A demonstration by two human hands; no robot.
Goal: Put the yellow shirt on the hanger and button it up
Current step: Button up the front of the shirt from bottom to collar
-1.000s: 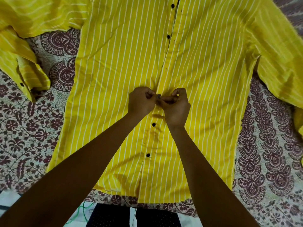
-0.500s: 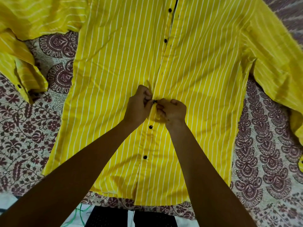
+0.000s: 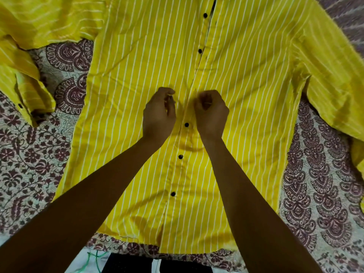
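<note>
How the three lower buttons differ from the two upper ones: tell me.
The lower buttons are fastened, closing the shirt; the upper buttons lie undone beside its open edge. The lower buttons lie near the hem; the upper buttons far from it. All are small, round and dark.

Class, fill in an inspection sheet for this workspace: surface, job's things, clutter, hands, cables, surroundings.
Surface: patterned bedspread.
Job's things: yellow shirt spread flat, front up; three lower buttons fastened, two upper buttons open; no hanger seen.
Clutter: nothing seen.
Hands: left hand and right hand over the shirt, either side of the placket, fingers curled; grip on cloth unclear.
Cables: thin green cord at the near edge.
Surroundings: dark cloth at the bottom edge.
</note>
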